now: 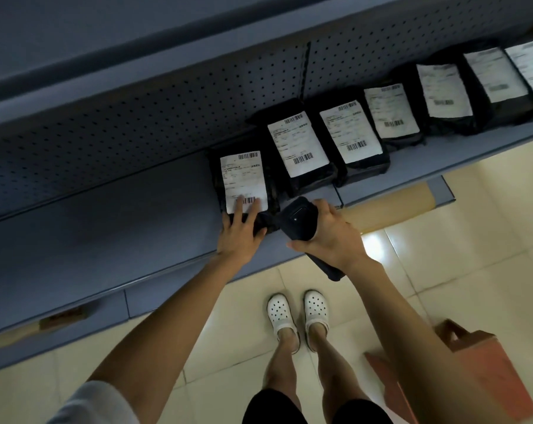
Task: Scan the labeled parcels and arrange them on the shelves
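Observation:
A black parcel with a white label (242, 179) leans against the back of the blue shelf (106, 228), leftmost in a row. My left hand (240, 231) holds its lower edge, fingers spread over the label's barcode and thumb under the bag. My right hand (326, 234) grips a black handheld scanner (298, 220) just right of that parcel, its head pointing up toward the row. Several more labelled black parcels (298, 148) stand to the right along the shelf.
A perforated back panel (136, 117) rises behind the shelf. Another shelf (60, 319) juts out below. Cardboard (390, 206) lies under the right shelf section. An orange box (479, 362) sits on the tiled floor at right, near my feet in white clogs (298, 313).

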The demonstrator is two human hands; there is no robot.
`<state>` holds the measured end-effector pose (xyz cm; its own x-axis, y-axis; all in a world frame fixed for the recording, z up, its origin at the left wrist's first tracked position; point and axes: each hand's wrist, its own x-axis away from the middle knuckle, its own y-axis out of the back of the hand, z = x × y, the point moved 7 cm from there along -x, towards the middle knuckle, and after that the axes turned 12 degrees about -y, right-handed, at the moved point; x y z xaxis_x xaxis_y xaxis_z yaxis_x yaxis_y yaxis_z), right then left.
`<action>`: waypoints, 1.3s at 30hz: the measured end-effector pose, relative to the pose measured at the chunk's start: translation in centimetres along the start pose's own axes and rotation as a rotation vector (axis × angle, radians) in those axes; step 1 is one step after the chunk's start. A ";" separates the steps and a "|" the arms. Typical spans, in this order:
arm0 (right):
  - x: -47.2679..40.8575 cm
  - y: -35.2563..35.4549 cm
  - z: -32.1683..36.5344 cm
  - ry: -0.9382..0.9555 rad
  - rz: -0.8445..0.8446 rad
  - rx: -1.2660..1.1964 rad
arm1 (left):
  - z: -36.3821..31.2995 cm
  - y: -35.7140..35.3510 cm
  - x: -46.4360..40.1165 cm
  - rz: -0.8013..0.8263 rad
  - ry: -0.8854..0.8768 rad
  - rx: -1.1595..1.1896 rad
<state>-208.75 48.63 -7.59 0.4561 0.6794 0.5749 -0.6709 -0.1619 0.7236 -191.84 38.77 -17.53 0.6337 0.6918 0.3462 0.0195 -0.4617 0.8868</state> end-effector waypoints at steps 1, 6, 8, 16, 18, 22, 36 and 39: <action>-0.1 0.0 -0.1 -0.003 -0.003 -0.004 | 0.1 0.0 -0.7 0.017 0.017 0.008; -0.8 0.3 -0.6 -0.009 -0.021 -0.018 | -0.2 1.3 -5.3 0.080 0.096 0.100; -1.1 0.6 -0.6 -0.003 -0.027 -0.009 | -0.3 1.6 -6.5 0.096 0.121 0.107; -1.5 1.8 0.6 0.045 0.001 0.029 | 0.1 2.8 -4.7 0.039 0.033 0.116; -1.3 2.0 1.5 0.079 0.022 0.045 | 0.0 4.0 -2.5 -0.020 0.050 0.086; 0.0 1.7 4.1 0.164 0.069 0.110 | 0.4 6.3 3.3 -0.099 0.154 0.069; 15.5 -8.7 21.8 0.709 0.295 0.410 | 10.2 9.4 35.0 -0.528 0.710 0.066; 21.2 -13.1 26.0 0.849 0.337 0.486 | 12.5 8.7 44.4 -0.607 0.880 0.062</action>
<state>-175.10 46.59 5.09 -0.4007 0.7957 0.4542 -0.2933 -0.5810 0.7592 -153.84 58.51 1.71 -0.2757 0.9609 -0.0270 0.1985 0.0844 0.9765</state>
